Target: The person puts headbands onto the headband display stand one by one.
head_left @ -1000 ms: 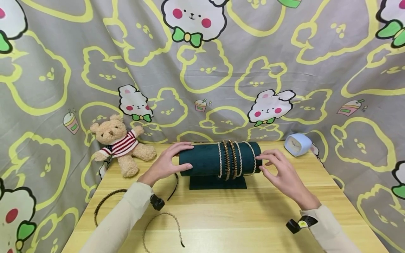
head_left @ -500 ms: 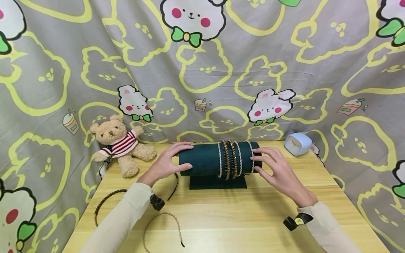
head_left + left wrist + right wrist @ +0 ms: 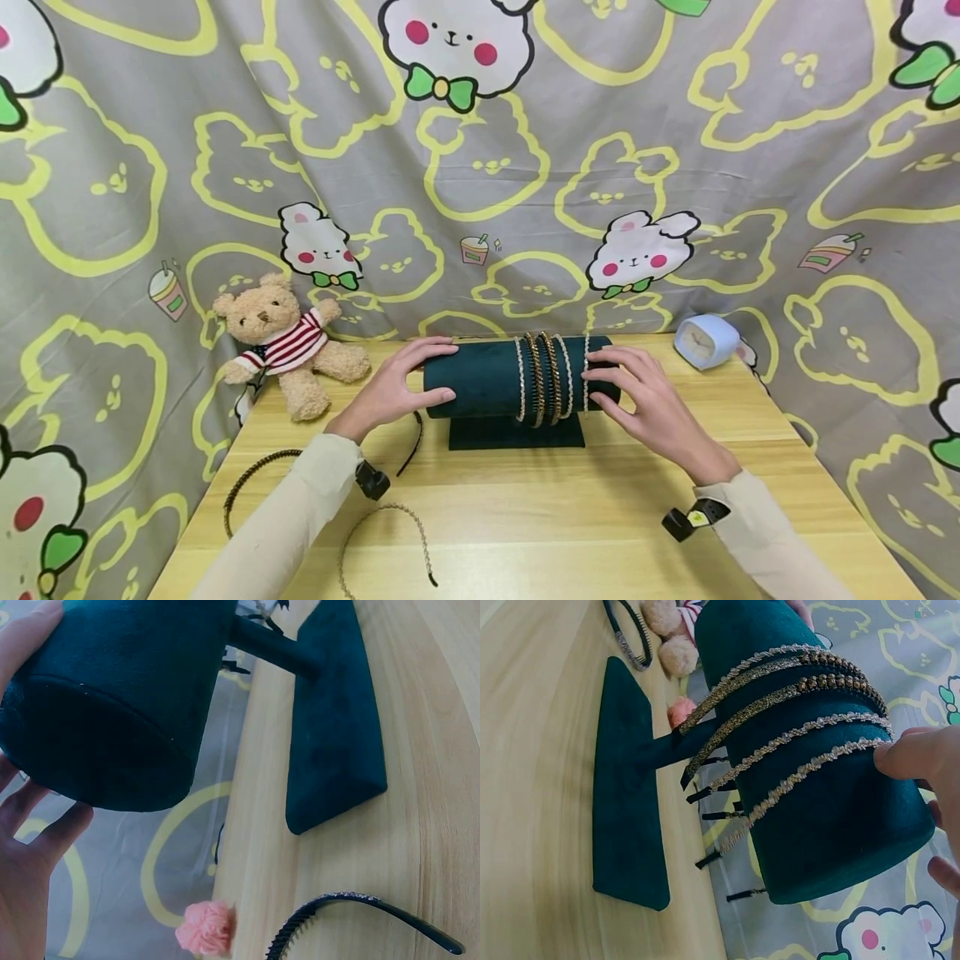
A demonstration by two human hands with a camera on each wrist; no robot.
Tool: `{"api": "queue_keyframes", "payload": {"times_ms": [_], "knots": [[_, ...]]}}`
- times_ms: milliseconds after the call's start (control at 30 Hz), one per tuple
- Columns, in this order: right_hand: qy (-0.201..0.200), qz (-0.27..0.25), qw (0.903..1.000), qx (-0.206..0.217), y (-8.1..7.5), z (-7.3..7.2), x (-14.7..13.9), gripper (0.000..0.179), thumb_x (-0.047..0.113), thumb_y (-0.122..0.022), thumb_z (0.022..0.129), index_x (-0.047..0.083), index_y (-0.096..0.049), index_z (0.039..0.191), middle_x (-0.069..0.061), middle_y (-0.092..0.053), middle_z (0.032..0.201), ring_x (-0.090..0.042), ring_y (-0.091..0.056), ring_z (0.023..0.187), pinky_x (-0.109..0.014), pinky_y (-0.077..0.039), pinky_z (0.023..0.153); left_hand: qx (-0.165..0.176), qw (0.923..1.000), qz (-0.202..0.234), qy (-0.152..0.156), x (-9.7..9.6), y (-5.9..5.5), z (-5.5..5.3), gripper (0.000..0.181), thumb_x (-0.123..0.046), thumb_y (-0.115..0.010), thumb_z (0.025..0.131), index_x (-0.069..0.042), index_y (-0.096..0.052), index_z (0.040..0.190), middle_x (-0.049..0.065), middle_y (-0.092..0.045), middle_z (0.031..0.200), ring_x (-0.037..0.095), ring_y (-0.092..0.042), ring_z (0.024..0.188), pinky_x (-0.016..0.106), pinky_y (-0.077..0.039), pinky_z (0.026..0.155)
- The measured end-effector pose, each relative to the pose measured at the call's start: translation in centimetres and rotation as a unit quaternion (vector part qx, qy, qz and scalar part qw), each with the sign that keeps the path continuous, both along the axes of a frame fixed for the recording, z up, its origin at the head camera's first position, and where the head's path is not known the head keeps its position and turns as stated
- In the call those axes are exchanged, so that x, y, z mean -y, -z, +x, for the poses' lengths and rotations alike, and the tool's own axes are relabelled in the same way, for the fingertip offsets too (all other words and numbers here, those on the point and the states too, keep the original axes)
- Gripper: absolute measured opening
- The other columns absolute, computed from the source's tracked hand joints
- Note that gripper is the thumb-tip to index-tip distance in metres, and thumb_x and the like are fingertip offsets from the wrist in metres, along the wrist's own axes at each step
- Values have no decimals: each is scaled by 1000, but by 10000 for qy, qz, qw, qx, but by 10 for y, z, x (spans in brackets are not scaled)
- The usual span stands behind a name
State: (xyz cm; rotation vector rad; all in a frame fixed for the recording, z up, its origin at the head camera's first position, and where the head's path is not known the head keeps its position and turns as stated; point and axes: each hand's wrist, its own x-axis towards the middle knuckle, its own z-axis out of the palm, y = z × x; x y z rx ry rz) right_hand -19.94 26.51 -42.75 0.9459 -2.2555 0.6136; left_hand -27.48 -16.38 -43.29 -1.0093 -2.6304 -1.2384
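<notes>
Dark green velvet roll stand lying horizontal on its base, beaded headbands ringing its right half

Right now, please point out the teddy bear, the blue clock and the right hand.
teddy bear [image 3: 287,346], head view, striped shirt.
blue clock [image 3: 705,342], head view, its front face.
right hand [image 3: 651,404], head view, back of the hand.
</notes>
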Motion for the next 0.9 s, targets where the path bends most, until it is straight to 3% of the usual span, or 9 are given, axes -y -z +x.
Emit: {"api": "queue_keyframes", "payload": {"times_ms": [200,300,433,567,900], "knots": [[54,-8,10000,-54,3,-2,0,34,39,-74,106,20,-77,134,-13,-65,146,-39,-54,137,-55,-36,113,22,10000,-13,10,0,-2,1,65,-46,-86,95,-48,-58,153,-12,-47,167,25,-44,156,69,-39,122],[157,73,9998,-66,2,-2,0,39,48,-69,107,21,-77,133,-13,-64,146,-40,-53,137,-61,-38,109,-35,10000,11,56,0,-2,0,65,-45,-86,95,-46,-58,154,-7,-48,168,25,-45,156,69,-39,121],[294,199,9993,-101,1,-3,1,36,42,-78,102,20,-77,130,-13,-64,145,-41,-54,136,-63,-39,105,-37,10000,23,74,0,-1,0,66,-46,-86,95,-46,-58,154,-6,-48,168,25,-44,156,69,-39,122],[369,336,9987,-102,0,-2,1,36,35,-85,97,21,-76,129,-13,-63,146,-41,-53,138,-65,-40,106,4,10000,-10,38,0,-2,0,65,-49,-86,94,-50,-57,153,-13,-47,167,23,-43,157,69,-38,123],[197,372,9990,-139,-2,-3,4,31,39,-78,102,20,-76,127,-12,-64,148,-41,-53,140,-67,-39,109,-26,10000,23,49,1,-1,0,66,-47,-87,94,-46,-58,154,-9,-48,167,26,-44,157,70,-39,122]]}}
